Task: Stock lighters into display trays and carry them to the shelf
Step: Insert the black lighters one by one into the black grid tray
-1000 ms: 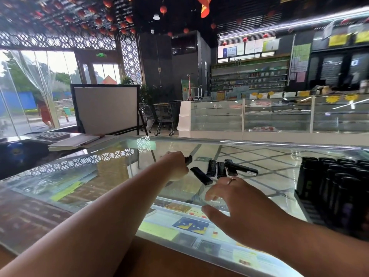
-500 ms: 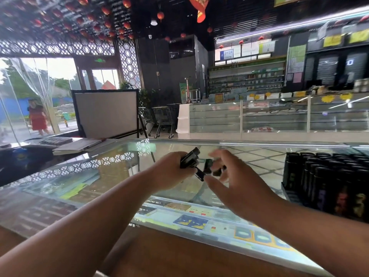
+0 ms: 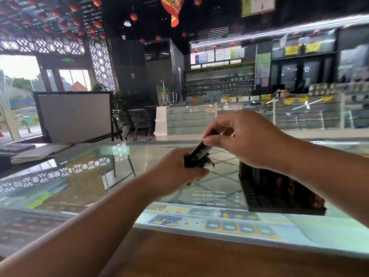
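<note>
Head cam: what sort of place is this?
Most likely a retail shop, perhaps a supermarket: a glass display counter with goods under it, stocked shelves behind a far counter, and parked shopping carts.

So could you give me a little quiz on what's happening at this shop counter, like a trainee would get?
1. True or false: the left hand grips a bundle of black lighters.
2. Where does the display tray of lighters stand?
A) on the glass counter
B) on the floor
C) in a shopping trolley
3. Fill in: the right hand pinches the upper end of one ___ in the bundle.

Key: 1 true; 2 A; 3 lighter.
</note>
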Available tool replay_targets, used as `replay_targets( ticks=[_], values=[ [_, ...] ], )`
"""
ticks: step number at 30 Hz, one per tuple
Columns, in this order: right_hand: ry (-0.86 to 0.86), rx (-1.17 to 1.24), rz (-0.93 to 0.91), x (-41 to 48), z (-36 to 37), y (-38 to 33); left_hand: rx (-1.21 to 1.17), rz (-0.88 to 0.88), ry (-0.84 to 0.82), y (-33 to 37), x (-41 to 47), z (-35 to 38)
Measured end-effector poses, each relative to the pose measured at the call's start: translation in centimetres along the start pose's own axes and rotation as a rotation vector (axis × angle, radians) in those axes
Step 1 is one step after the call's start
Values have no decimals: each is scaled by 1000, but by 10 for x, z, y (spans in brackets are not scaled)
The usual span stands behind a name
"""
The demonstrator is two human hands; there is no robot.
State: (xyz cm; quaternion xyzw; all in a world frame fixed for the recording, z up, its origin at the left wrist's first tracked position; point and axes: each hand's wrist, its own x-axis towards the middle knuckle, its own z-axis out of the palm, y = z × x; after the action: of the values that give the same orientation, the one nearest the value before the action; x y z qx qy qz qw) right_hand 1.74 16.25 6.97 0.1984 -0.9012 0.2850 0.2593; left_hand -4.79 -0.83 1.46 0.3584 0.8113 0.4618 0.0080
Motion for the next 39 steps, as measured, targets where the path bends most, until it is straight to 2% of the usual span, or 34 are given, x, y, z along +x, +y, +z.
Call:
replay_targets(
  ticks=[9,14,19,26,39],
  values=[
    [145,-83,63,-31,-48,39,136,92,-78,22,44,48],
    [153,-139,79,-30,-49,58,272,60,-17,7,64,60],
    [-9,-258,87,-12,-40,68,315,-34,-7,-20,68,61],
    [-239,-441,79,13,-29,66,286,-17,24,-31,69,59],
    [-268,-511,122,16,-14,67,241,-28,-10,-32,71,59]
  ],
)
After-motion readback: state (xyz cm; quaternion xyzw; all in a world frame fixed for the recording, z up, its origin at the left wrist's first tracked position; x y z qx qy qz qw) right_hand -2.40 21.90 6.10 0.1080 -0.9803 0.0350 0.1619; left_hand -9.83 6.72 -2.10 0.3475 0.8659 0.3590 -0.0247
